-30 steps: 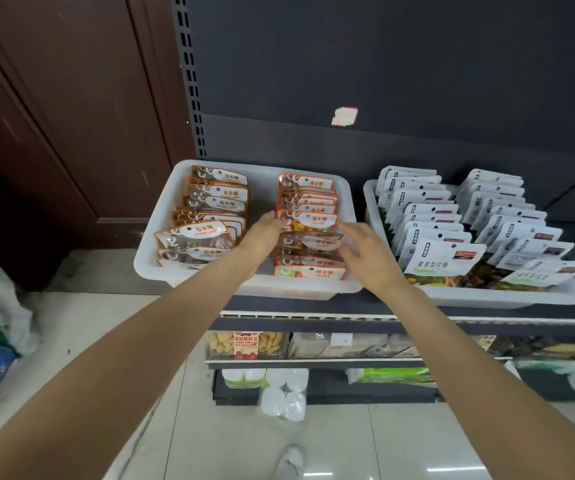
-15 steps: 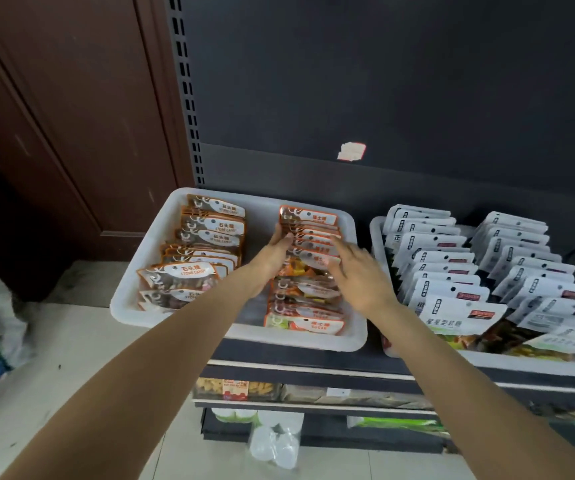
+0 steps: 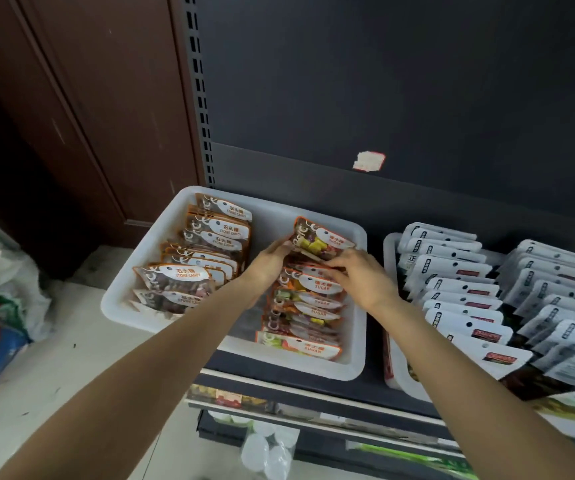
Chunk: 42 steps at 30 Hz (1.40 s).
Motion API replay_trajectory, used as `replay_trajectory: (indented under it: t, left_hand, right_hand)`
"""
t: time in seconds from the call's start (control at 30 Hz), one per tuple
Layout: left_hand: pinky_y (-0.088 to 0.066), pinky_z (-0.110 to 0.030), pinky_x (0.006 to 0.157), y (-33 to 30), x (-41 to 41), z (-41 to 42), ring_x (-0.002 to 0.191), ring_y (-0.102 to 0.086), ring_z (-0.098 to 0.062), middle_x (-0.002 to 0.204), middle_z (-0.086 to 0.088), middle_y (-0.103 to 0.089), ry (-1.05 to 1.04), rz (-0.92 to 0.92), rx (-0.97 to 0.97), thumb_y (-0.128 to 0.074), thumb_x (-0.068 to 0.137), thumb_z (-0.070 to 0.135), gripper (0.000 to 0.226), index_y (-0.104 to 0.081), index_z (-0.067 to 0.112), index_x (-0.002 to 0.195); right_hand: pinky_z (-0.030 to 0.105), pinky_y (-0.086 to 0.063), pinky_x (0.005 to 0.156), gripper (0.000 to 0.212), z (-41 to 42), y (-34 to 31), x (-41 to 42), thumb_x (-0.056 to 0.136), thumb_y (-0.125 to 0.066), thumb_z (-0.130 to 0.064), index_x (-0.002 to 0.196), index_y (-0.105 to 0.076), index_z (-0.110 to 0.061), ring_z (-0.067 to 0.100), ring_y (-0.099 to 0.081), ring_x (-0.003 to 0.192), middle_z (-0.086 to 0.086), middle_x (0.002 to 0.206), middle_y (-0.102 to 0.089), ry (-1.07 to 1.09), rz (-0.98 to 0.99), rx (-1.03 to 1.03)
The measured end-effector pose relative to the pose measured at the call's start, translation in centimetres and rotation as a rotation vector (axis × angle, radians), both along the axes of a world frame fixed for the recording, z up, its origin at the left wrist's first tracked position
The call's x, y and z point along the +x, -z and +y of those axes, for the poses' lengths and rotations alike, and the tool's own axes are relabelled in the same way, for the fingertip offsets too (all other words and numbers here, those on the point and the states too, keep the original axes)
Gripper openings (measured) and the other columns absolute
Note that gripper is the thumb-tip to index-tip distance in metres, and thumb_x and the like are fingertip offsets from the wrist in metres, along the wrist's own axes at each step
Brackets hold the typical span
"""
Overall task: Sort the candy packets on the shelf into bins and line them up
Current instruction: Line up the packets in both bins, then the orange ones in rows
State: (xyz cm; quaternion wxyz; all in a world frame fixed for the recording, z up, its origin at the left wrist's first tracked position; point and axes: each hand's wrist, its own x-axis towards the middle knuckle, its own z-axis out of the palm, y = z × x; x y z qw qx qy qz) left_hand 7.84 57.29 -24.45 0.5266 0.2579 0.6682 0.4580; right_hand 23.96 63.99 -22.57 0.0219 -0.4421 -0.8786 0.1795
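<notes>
Packets (image 3: pixel 320 241) at far end of right row in white bin (image 3: pixel 355 355) on shelf (image 3: pixel 376 396), pinched between left hand (image 3: pixel 268 263) and right hand (image 3: pixel 359 277), both grips closed on sides. Judged light, floppy, slick film; best squeezed by edges, whole stack together.

I see soft even light, dim brown corner at left, wide-angle bending at edges, slight blur lower right.
</notes>
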Motion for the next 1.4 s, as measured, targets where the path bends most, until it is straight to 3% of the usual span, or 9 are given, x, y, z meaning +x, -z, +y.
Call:
replay_trajectory:
  t: [0.13,0.33,0.47,0.6,0.7,0.77,0.93,1.13,1.4]
  left_hand:
    - [-0.028,-0.043,0.114,0.0,-0.4,0.8,0.133,-0.040,-0.026,0.149,-0.007,-0.037,0.005,-0.007,-0.043,-0.037,0.100,0.043,0.055,-0.021,0.029,0.150]
    - [-0.053,-0.034,0.079,-0.8,-0.2,3.0,0.094,-0.063,-0.024,0.113,-0.007,-0.062,0.032,-0.058,-0.016,-0.034,0.103,0.032,0.043,-0.026,0.032,0.145]
    - [-0.047,-0.041,0.098,-0.8,-0.2,3.2,0.107,-0.061,-0.028,0.121,-0.011,-0.061,0.050,-0.081,-0.012,-0.035,0.103,0.033,0.049,-0.021,0.031,0.149]
    - [-0.037,-0.026,0.091,-1.5,-1.0,1.7,0.122,-0.050,-0.024,0.138,-0.009,-0.049,0.047,0.101,0.051,-0.037,0.102,0.037,0.053,-0.020,0.025,0.150]
    - [-0.036,-0.026,0.093,-1.6,-1.1,0.0,0.120,-0.051,-0.020,0.129,-0.004,-0.053,0.150,0.280,0.061,-0.038,0.101,0.034,0.046,-0.034,0.017,0.144]
    - [-0.038,-0.031,0.098,-1.4,-0.9,-0.8,0.120,-0.053,-0.025,0.130,-0.007,-0.055,0.288,0.410,0.022,-0.037,0.102,0.029,0.040,-0.038,0.016,0.140]
    - [-0.036,-0.032,0.105,-2.2,-0.2,-2.6,0.122,-0.051,-0.023,0.137,-0.006,-0.051,0.424,0.468,-0.027,-0.034,0.103,0.028,0.059,0.000,0.027,0.152]
    - [-0.035,-0.033,0.107,-2.6,0.1,-5.0,0.123,-0.051,-0.022,0.139,-0.002,-0.050,0.447,0.365,-0.028,-0.039,0.102,0.027,0.054,-0.015,0.030,0.150]
    - [-0.025,-0.040,0.115,-2.2,-0.1,-2.9,0.141,-0.026,-0.028,0.155,-0.007,-0.027,0.616,1.048,0.143,-0.028,0.104,0.031,0.047,-0.027,0.017,0.149]
  right_hand:
    - [0.033,-0.030,0.111,0.057,0.7,-0.2,0.5,0.095,-0.052,-0.038,0.146,-0.034,-0.022,0.019,-0.028,0.138,-0.001,0.149,-0.031,0.059,0.082,-0.032]
    - [0.035,-0.005,0.117,0.063,1.7,-0.8,-0.7,0.100,-0.025,-0.048,0.152,0.002,-0.023,0.019,0.003,0.147,-0.005,0.160,0.006,0.041,-0.123,-0.111]
    - [0.032,0.000,0.117,0.060,2.1,-0.4,-1.4,0.103,-0.025,-0.041,0.151,0.004,-0.020,0.014,0.009,0.146,-0.005,0.159,0.010,-0.040,-0.151,-0.117]
    - [0.034,-0.007,0.118,0.056,1.6,-0.2,-0.7,0.103,-0.031,-0.033,0.152,-0.008,-0.022,0.017,-0.005,0.147,-0.006,0.160,-0.003,0.044,0.034,-0.078]
    - [0.040,-0.017,0.119,0.051,0.0,-0.1,1.0,0.102,-0.033,-0.030,0.151,-0.018,-0.022,0.020,-0.017,0.145,-0.004,0.158,-0.014,0.054,0.139,-0.020]
    - [0.042,-0.017,0.118,0.053,-1.3,0.1,1.8,0.102,-0.030,-0.034,0.151,-0.013,-0.024,0.020,-0.016,0.145,-0.006,0.159,-0.011,0.007,0.050,0.023]
    - [0.032,0.006,0.116,0.057,-3.0,-0.2,2.0,0.102,-0.019,-0.042,0.151,0.002,-0.021,0.008,0.004,0.146,-0.003,0.158,0.014,-0.083,-0.202,0.030]
    - [0.034,0.004,0.117,0.058,-4.8,-0.8,3.0,0.102,-0.018,-0.046,0.152,-0.001,-0.022,0.006,-0.001,0.145,-0.006,0.158,0.009,-0.104,-0.228,-0.066]
    - [0.036,-0.002,0.118,0.055,-3.5,-1.6,1.9,0.103,-0.021,-0.038,0.152,-0.009,-0.017,0.012,-0.010,0.146,-0.001,0.160,-0.008,-0.047,-0.219,0.048]
